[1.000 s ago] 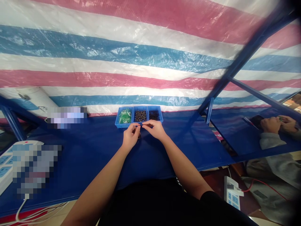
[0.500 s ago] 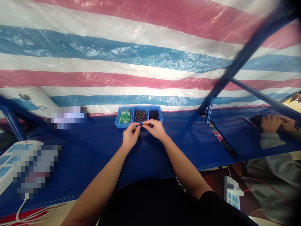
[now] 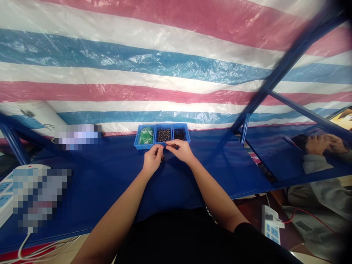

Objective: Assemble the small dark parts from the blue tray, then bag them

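My left hand (image 3: 153,158) and my right hand (image 3: 180,150) meet fingertip to fingertip just in front of three joined blue bins. Both are closed in a pinch; whatever lies between the fingertips is too small to name. A small dark piece (image 3: 162,159) shows at the inner edge of my left palm. Green and clear packets (image 3: 146,135) fill the left bin (image 3: 142,146). Small dark metallic parts (image 3: 164,135) lie in the middle bin (image 3: 160,142). The right bin (image 3: 188,135) holds small black parts (image 3: 179,133), partly covered by my right hand.
The blue table (image 3: 115,176) carries a white power strip (image 3: 13,183) at left, beside blurred-out items. A blue metal frame post (image 3: 244,128) rises at right. Beyond it a co-worker's hands (image 3: 324,144) rest over another blue table. Another power strip (image 3: 271,225) sits lower right.
My right fingertips have shifted very slightly left, toward my left hand. Otherwise the hands keep their pinch, and the bins look the same.
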Demonstrator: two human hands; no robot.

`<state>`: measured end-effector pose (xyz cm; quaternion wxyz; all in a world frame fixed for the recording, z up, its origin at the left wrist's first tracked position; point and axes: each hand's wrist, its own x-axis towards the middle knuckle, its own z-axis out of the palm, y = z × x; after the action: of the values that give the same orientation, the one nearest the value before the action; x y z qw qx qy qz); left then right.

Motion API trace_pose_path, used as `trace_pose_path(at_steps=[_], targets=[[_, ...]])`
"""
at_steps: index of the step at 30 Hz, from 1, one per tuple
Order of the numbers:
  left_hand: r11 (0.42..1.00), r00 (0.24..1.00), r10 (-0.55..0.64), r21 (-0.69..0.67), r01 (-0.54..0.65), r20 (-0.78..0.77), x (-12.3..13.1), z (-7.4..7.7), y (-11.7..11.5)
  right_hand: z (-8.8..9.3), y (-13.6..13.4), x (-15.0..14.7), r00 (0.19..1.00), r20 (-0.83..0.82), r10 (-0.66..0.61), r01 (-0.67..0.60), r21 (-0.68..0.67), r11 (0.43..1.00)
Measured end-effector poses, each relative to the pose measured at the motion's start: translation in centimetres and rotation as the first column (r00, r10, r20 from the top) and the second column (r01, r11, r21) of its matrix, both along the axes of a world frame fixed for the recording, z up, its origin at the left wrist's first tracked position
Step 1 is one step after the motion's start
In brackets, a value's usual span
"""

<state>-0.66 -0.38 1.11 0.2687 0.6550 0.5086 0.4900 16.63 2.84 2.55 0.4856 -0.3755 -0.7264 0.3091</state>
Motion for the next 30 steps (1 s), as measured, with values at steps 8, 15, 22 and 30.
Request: trace_pose_path(at_steps=[8,15,22,30], targets=[[0.999,0.998,0.037,0.000,-0.037,-0.041,0.01,-0.08,0.03,-0.04,-0.04,-0.09,0.999,0.009,-0.045,0.044,0.010,0.999],[0.998,0.995,0.065,0.016,-0.064,-0.072,-0.15,-0.23,0.15,-0.40,0.08,-0.11,1.000,-0.001,0.003,-0.003,-0.022,1.000],[0.998,0.997,0.064,0.007,-0.063,-0.048,-0.04,-0.03,0.01,0.00,-0.03,-0.03,1.000,0.006,-0.009,0.009,0.002,1.000],[0.998,0.996,0.058,0.030,-0.056,-0.066,-0.10,-0.02,0.02,0.01,-0.11,-0.02,1.000,0.005,0.000,0.000,-0.018,1.000]])
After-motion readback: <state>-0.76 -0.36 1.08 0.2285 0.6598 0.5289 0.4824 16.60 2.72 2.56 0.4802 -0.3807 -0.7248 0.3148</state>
